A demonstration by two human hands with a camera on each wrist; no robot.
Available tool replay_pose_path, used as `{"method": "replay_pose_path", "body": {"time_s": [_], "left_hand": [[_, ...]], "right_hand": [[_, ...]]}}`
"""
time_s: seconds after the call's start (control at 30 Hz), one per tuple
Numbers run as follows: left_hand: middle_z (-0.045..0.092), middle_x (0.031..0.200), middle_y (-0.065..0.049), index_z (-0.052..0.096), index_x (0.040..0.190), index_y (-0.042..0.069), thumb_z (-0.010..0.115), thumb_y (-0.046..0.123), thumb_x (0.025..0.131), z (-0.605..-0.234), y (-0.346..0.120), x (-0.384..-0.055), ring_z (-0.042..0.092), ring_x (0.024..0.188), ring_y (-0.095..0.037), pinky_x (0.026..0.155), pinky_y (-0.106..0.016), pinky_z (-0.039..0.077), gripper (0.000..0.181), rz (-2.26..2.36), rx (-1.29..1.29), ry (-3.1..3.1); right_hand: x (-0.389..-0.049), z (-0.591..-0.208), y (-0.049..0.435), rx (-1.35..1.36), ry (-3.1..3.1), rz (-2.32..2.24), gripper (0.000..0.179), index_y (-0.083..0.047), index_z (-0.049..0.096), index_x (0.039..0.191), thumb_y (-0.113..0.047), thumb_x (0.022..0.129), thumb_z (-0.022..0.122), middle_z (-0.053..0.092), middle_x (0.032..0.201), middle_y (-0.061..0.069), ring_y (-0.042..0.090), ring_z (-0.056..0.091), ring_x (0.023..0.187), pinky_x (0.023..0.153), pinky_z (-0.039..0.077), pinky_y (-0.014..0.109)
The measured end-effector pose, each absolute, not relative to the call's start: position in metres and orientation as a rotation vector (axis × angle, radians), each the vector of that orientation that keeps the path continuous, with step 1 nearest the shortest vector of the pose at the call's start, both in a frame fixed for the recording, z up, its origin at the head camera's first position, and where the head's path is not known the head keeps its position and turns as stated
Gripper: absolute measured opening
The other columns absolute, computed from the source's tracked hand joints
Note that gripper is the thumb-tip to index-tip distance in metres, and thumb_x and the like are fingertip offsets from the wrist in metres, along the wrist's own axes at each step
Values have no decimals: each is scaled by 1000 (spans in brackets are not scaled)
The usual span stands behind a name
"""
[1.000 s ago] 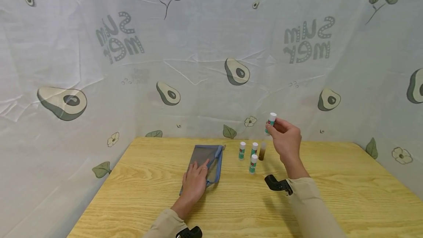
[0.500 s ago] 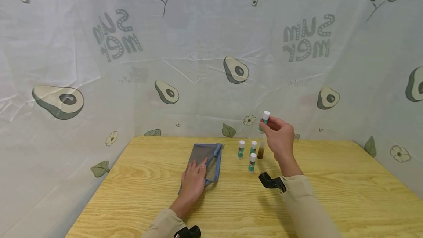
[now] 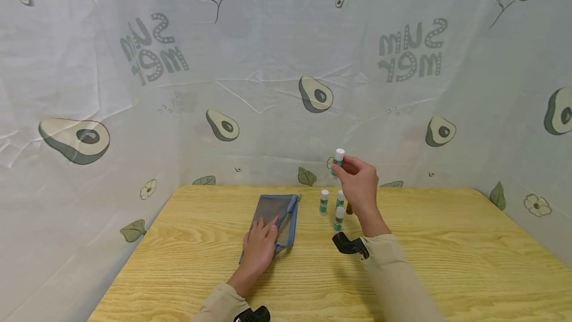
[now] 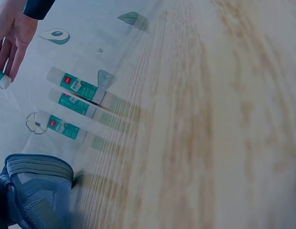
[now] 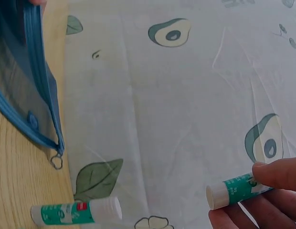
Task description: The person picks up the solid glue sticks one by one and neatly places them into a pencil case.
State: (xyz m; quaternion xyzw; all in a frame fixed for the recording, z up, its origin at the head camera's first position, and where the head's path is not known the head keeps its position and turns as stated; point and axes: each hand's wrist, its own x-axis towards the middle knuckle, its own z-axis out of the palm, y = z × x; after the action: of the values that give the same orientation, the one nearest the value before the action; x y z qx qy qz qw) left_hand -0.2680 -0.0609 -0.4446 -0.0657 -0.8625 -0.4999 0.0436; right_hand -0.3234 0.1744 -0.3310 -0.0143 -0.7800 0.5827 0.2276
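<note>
My right hand [image 3: 359,185] holds a glue stick [image 3: 338,159] with a white cap and green label, upright above the table. Its thumb and fingers pinch the glue stick [image 5: 241,190] in the right wrist view. Below stand three more: a glue stick [image 3: 323,202] on the left, a front glue stick [image 3: 339,218], and a glue stick [image 3: 340,198] partly hidden behind it. My left hand [image 3: 259,245] lies over a grey mesh zip pouch [image 3: 270,206] with blue edging and grips its near layer. The pouch's mouth [image 5: 40,90] gapes towards the right.
A small dark brown object [image 3: 350,208] shows beside the standing sticks, mostly hidden by my right wrist. A pale curtain [image 3: 268,39] printed with avocados hangs behind the wooden table [image 3: 187,222]. A ring-shaped zipper pull [image 5: 57,161] hangs at the pouch's corner.
My right hand has moved left with the glue stick, from right of the standing sticks to above them, partly covering the brown object. The left hand stays on the pouch.
</note>
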Motion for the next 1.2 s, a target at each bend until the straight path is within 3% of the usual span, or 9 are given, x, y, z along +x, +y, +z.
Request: {"method": "replay_pose_path", "body": {"time_s": [0.43, 1.2], "left_hand": [[24, 169, -38, 54, 154, 1, 41, 21, 113, -445, -64, -266, 12, 160, -58, 125, -78, 3, 47, -1577, -170, -2639], [28, 166, -41, 54, 153, -3, 37, 22, 116, -445, -66, -266, 14, 158, -61, 124, -80, 5, 47, -1594, -207, -2567]], "right_hand": [[-323, -334, 142, 60, -2138, 1673, 40, -2, 69, 139, -13, 101, 73, 73, 134, 22, 34, 68, 128, 110, 56, 49], [-318, -335, 101, 129, -2134, 1676, 35, -6, 75, 131, -14, 98, 78, 78, 122, 17, 32, 74, 117, 101, 60, 51]]}}
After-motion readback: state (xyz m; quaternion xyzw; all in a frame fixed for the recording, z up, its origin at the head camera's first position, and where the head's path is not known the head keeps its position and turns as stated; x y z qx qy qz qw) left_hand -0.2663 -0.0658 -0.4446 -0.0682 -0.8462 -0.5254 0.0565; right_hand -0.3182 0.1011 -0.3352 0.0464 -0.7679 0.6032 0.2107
